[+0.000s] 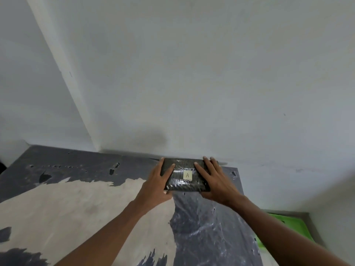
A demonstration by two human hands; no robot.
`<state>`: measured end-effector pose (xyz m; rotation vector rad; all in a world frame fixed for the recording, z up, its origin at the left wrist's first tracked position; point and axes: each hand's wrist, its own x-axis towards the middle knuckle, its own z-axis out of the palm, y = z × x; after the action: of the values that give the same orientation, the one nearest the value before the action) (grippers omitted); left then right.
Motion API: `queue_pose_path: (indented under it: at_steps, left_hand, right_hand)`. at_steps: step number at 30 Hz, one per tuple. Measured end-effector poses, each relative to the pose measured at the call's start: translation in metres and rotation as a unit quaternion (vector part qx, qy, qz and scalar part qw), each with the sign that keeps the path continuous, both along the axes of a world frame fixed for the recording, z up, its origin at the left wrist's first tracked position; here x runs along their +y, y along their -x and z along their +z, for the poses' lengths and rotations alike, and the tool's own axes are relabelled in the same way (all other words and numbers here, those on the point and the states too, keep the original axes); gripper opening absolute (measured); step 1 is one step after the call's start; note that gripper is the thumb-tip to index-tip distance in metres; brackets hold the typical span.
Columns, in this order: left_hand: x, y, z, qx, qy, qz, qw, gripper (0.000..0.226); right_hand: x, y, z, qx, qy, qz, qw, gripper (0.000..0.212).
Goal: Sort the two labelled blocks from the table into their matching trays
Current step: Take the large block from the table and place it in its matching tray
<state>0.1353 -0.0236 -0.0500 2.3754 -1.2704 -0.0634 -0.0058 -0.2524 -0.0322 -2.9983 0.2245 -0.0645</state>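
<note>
We have the block marked A (pixel 184 176) between both hands at the far edge of the table (pixel 57 204), close against the wall (pixel 192 73), and the step we judge to be in hand is taking hold of it so it can go to its tray. To do that well, we would press evenly from both short ends, get the fingers around the far side where the wall leaves little room, and lift it level so the shiny wrapping does not slide through the palms. Our left hand (pixel 156 186) lies over the block's left end, fingers spread across the top and far corner; our right hand (pixel 215 182) covers the right end the same way. Both are pressed on the block, one at each end, though we cannot tell whether it has left the surface. The paper label (pixel 187 175) sits between the hands, facing up and readable. A green tray (pixel 288 227) shows at the near right, off the table's edge; its marking is hidden from us, and the second block is not in view.
</note>
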Motion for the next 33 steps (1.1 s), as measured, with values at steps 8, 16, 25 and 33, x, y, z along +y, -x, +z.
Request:
queue_pose_path:
  at_steps: [8, 16, 25, 33]
  left_hand:
    - [-0.039, -0.016, 0.102, -0.087, 0.071, -0.018, 0.994, 0.087]
    - [-0.051, -0.015, 0.131, -0.141, 0.077, -0.040, 0.986, 0.085]
    - [-0.080, 0.021, 0.115, -0.125, 0.049, -0.046, 0.990, 0.104]
    - [-0.161, 0.133, 0.094, -0.121, -0.013, -0.070, 0.990, 0.114]
  right_hand:
    - [-0.035, -0.003, 0.110, -0.096, 0.088, -0.005, 0.991, 0.105]
    - [-0.034, 0.009, 0.137, -0.126, 0.126, -0.027, 0.984, 0.103]
    - [-0.049, 0.057, 0.125, -0.108, 0.121, -0.046, 0.986, 0.103]
    - [-0.117, 0.179, 0.096, -0.073, 0.111, -0.066, 0.989, 0.099]
